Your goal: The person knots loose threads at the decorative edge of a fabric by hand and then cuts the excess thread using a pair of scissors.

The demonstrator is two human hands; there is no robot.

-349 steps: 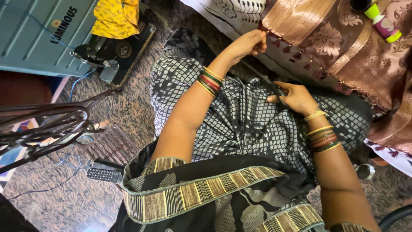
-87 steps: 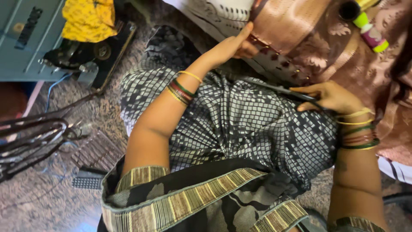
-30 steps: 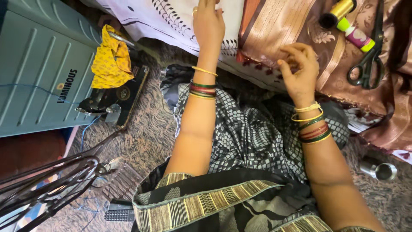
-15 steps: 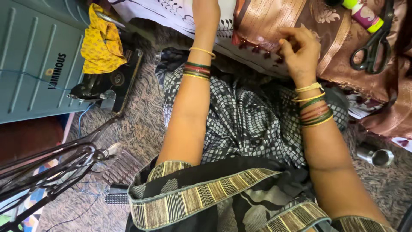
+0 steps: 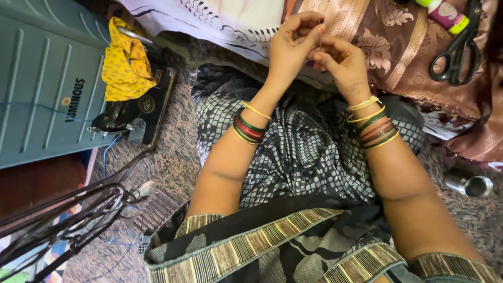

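My left hand (image 5: 292, 44) and my right hand (image 5: 340, 62) meet at the lower edge of a brown and gold patterned fabric (image 5: 387, 39). Between my left thumb and forefinger stands a thin needle (image 5: 320, 35), pointing up. The fingertips of my right hand are pinched together just under the needle, at the fabric's tasselled edge. Any thread there is too fine to see. Both wrists carry several coloured bangles. A grey and black checked cloth (image 5: 293, 152) covers my lap below the hands.
Black scissors (image 5: 454, 51) and a green and pink thread spool (image 5: 443, 10) lie on the fabric at the right. A steel cup (image 5: 470, 184) lies on the floor. At the left are a black sewing machine (image 5: 137, 111), a yellow cloth (image 5: 126, 57), a teal box (image 5: 36, 89) and a metal stand (image 5: 63, 220).
My left hand has come back from the white cloth at the top and joined my right hand at the fabric edge. The scissors, held earlier, lie on the fabric.
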